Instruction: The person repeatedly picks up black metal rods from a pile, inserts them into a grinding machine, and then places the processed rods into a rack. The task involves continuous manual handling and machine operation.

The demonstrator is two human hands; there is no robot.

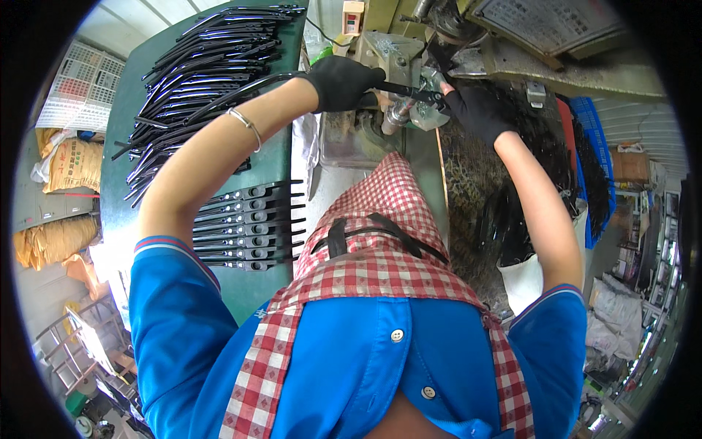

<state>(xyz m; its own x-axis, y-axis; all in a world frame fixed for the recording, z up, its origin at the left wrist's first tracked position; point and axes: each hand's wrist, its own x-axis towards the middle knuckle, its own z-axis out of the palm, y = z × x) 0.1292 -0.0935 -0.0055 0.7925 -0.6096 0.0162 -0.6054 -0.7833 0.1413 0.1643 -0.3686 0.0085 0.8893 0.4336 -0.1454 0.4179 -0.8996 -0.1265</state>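
Note:
My left hand [338, 85], in a black glove, is closed on a long black strip part [395, 88] that reaches into a metal fixture [397, 60] of a machine at top centre. My right hand [475, 108], gloved with a bare fingertip showing, is closed at the right end of that part, beside a metal cylinder [397, 115]. To the left, many black curved strips [212, 55] lie heaped on a green table [135, 88]. Below them, several matching black pieces with wide fittings [238, 241] lie in a row, partly behind my left forearm.
A blue crate of black parts [589, 175] stands at the right beside a dark, worn surface [468, 190]. A machine panel [548, 22] overhangs the upper right. White plastic baskets [77, 91] and stacked sacks [69, 164] are at the far left.

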